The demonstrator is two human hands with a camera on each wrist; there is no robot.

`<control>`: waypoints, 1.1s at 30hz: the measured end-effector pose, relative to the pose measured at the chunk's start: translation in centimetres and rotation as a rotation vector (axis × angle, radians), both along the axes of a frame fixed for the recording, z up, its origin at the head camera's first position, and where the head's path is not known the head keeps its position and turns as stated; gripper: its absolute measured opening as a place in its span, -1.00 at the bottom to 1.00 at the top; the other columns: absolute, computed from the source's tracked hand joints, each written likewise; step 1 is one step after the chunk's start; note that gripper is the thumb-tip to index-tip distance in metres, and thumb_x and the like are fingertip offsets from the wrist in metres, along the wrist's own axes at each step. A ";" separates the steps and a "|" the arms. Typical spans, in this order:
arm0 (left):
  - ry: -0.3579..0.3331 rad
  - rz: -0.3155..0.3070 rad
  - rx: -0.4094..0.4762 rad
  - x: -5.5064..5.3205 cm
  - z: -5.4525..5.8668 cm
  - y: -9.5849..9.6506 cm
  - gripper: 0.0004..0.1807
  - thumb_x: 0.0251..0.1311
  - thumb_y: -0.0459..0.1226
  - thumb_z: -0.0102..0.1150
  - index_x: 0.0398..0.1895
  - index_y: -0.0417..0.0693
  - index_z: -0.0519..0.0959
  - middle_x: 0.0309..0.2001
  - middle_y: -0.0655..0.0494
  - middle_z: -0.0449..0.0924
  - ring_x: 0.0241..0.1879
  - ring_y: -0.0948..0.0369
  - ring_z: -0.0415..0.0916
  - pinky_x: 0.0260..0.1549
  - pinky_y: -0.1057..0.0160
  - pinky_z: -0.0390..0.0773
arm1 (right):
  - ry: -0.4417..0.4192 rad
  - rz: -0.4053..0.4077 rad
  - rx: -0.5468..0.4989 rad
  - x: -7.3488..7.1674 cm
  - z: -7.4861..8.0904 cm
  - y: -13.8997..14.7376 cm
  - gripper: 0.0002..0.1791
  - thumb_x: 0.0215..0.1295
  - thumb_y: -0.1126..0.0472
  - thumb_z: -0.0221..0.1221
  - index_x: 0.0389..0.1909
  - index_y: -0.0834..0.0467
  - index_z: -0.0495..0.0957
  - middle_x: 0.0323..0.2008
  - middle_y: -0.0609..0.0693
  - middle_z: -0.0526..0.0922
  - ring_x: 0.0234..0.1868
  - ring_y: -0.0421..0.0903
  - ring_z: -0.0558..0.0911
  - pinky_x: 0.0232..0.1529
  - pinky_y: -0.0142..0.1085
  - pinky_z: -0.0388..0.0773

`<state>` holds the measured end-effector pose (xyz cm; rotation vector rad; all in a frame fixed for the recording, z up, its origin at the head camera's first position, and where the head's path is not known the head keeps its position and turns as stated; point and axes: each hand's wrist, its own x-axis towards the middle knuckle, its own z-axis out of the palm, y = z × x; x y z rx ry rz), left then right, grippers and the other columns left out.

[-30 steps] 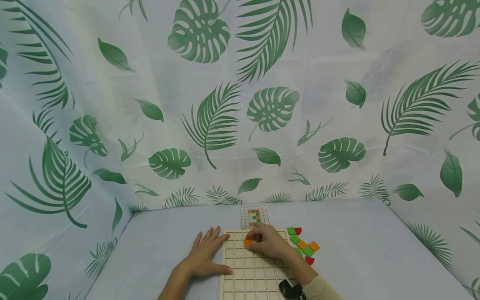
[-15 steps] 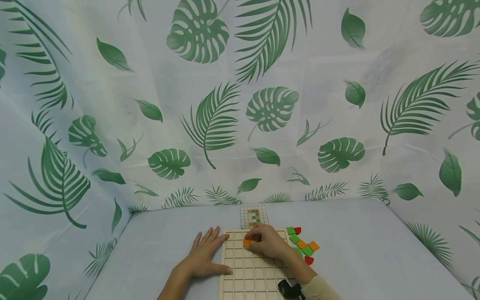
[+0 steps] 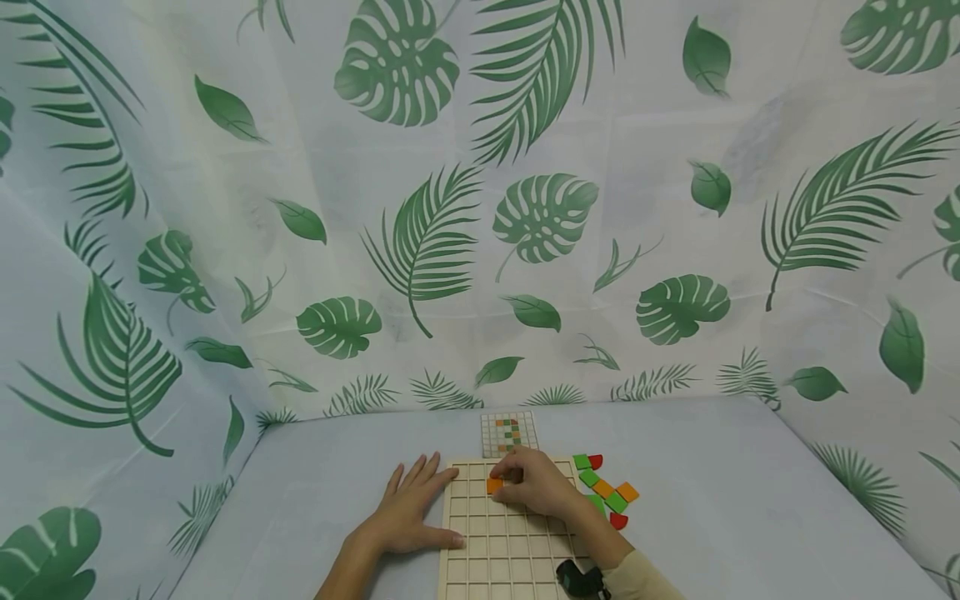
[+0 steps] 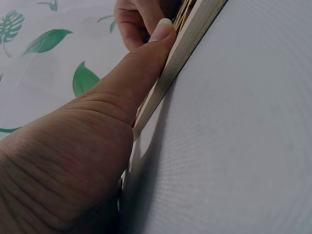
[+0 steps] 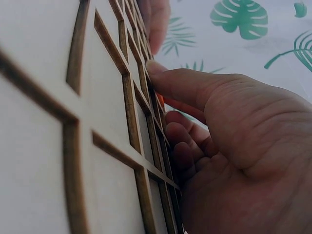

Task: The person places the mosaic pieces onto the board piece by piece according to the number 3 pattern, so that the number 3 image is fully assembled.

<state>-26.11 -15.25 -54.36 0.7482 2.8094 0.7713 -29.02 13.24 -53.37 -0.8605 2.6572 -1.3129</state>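
Observation:
In the head view, an orange square tile (image 3: 492, 486) lies in a cell near the far side of the wooden grid board (image 3: 477, 548). My right hand (image 3: 542, 485) pinches this tile between thumb and index finger; its other fingers are curled. From the right wrist, only a sliver of orange shows past the thumb (image 5: 180, 83), close over the grid. My left hand (image 3: 405, 510) lies beside the board with spread fingers, its index fingertip and thumb at the left edge. The left wrist view shows the thumb (image 4: 139, 63) straight along the board's side (image 4: 168, 73).
Several loose green, orange and red tiles, among them a green one (image 3: 617, 502) and a red one (image 3: 618, 521), lie right of the board. Behind it is a small card (image 3: 491, 433) with a coloured grid pattern. A black device (image 3: 579, 578) sits at the right wrist. Leaf-print cloth (image 3: 450, 358) encloses the table.

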 end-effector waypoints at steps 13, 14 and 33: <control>0.018 -0.007 -0.003 0.0 0.0 0.1 0.20 -0.07 0.52 0.32 0.62 0.19 0.24 0.69 -0.16 -0.08 0.68 -0.21 -0.19 0.52 -0.49 -0.35 | -0.024 -0.003 -0.031 0.1 0.4 0.3 -0.68 0.26 0.15 0.46 -0.01 0.19 0.75 -0.11 0.05 0.72 -0.29 -0.27 0.55 -0.28 -0.39 0.56; 0.017 -0.006 -0.003 0.0 0.1 0.1 0.20 -0.07 0.52 0.32 0.62 0.20 0.24 0.69 -0.16 -0.08 0.68 -0.21 -0.19 0.52 -0.49 -0.35 | -0.023 -0.004 -0.033 0.1 0.5 0.3 -0.67 0.27 0.15 0.45 0.00 0.19 0.74 -0.10 0.06 0.72 -0.28 -0.27 0.56 -0.27 -0.39 0.57; 0.010 0.006 -0.009 0.0 0.0 0.0 0.20 -0.09 0.52 0.33 0.62 0.24 0.24 0.69 -0.13 -0.07 0.68 -0.19 -0.19 0.53 -0.47 -0.36 | 0.109 -0.042 -0.086 0.6 2.7 1.4 -0.69 0.34 0.23 0.39 0.06 0.22 0.70 -0.02 0.23 0.71 -0.25 -0.23 0.60 -0.35 -0.40 0.58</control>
